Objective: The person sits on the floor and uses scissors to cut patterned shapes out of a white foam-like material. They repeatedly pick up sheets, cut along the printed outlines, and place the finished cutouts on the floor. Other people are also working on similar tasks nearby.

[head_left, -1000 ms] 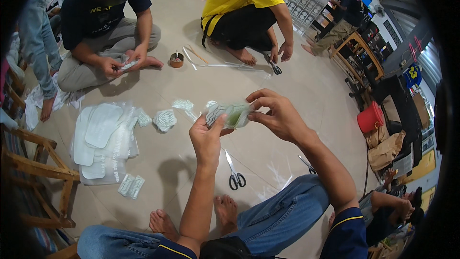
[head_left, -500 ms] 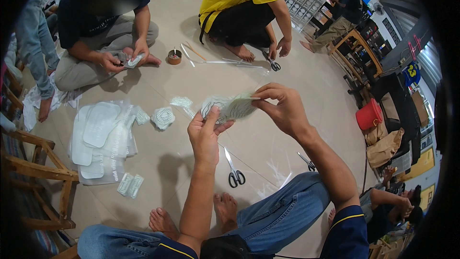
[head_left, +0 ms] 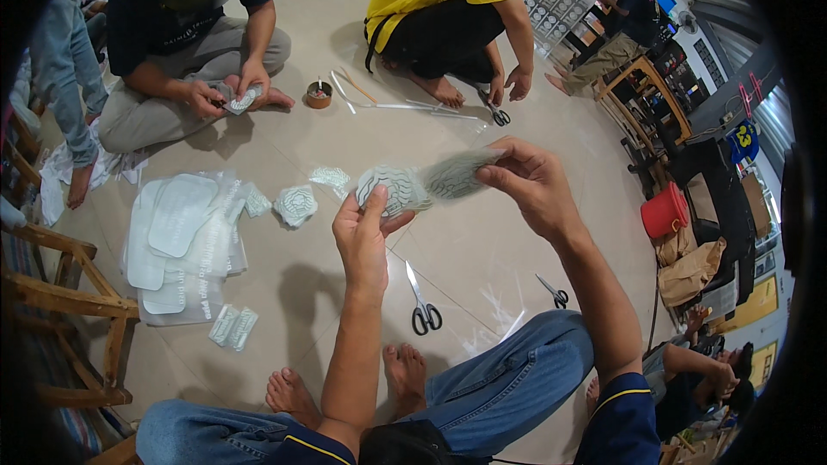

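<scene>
In front of me my left hand (head_left: pixel 365 237) grips a small stack of translucent sticker sheets (head_left: pixel 393 190) with dark wavy lines, thumb on top and fingers beneath. My right hand (head_left: pixel 536 189) pinches the far corner of another patterned sticker sheet (head_left: pixel 457 177) between thumb and fingers. That sheet is slightly blurred, and its left edge meets or overlaps the stack; whether they are joined I cannot tell. On the floor beyond my left hand lie a similar patterned pile (head_left: pixel 295 205) and a smaller patterned piece (head_left: pixel 330 178).
Black-handled scissors (head_left: pixel 424 313) lie below my hands, smaller scissors (head_left: pixel 556 294) by my right knee. Large translucent sheets (head_left: pixel 183 224) and two small packets (head_left: pixel 233 327) lie left, near a wooden chair (head_left: pixel 65 301). Two people sit or squat opposite, near a round tin (head_left: pixel 319 96).
My right hand has moved slightly right and turned, so its sheet now lies flatter and farther from the stack. The stack in my left hand faces up more.
</scene>
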Tool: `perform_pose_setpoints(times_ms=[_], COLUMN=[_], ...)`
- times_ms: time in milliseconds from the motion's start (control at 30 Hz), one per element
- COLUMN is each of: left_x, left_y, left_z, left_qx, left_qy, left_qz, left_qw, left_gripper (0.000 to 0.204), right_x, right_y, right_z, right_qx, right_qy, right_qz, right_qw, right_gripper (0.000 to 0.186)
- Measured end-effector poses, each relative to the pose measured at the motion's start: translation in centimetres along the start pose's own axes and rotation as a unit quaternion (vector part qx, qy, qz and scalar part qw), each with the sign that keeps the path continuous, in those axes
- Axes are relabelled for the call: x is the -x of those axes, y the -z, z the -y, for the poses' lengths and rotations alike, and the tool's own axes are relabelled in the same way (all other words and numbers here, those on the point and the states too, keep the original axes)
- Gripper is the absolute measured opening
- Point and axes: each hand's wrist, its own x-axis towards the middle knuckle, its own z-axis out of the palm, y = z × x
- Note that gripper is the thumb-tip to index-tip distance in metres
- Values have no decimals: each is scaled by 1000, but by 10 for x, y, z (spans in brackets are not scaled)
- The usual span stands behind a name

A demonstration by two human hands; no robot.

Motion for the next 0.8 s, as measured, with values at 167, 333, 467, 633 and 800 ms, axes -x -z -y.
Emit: perform_pose_setpoints(times_ms=[167,333,467,633,800], left_x=[-2,-4,-3,-6,-11], left_y=[4,7,7,11,18], left_z=[1,-5,-4,-8,-17], left_qx=[-59,-207,-212,-178,-158], left_qy=[-3,9,-3,-1,14], left_qz=[5,68,93,93,66], left_qw=[998,976,973,980,985], left_gripper=[27,31,33,35,36], right_x=[-3,-1,-4,-9,-12], right_y=[-4,-25,-39,-36,-31], right_z=[7,7,-2,-18,-14], right_qx=[227,403,387,347,305], right_qy=[29,185,159,139,79], right_qz=[114,128,115,109,113], right_qw=[967,887,901,921,942], right_gripper=[14,11,9,12,16])
